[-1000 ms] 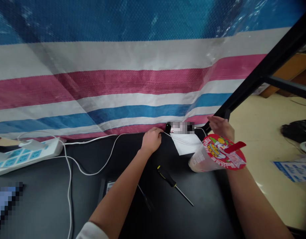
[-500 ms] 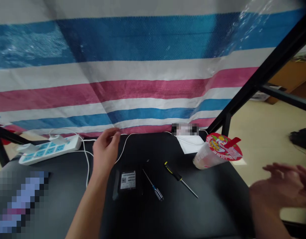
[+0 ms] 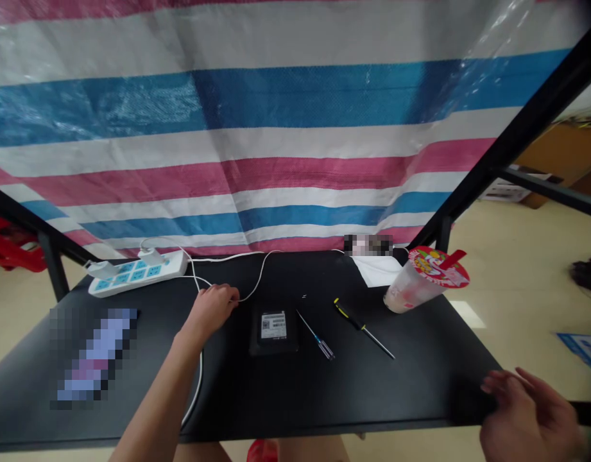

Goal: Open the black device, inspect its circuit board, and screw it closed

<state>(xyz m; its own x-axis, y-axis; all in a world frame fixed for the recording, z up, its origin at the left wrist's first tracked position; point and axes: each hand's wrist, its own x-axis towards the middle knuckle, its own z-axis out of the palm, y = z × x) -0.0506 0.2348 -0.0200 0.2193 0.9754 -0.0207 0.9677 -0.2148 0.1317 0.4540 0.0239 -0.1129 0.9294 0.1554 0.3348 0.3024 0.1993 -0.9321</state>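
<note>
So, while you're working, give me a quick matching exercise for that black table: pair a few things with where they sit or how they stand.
Things:
1. left hand
2. clear plastic cup with a red printed top
3. white power strip with blue sockets
4. yellow-and-black screwdriver

Places:
A. Tilted, beside a white sheet
B. Lying between the blue-handled screwdriver and the cup
C. Touching a thin white cable
D. At the far left of the black table, with white plugs in it

Pairs: 1-C, 2-A, 3-D, 4-B
</note>
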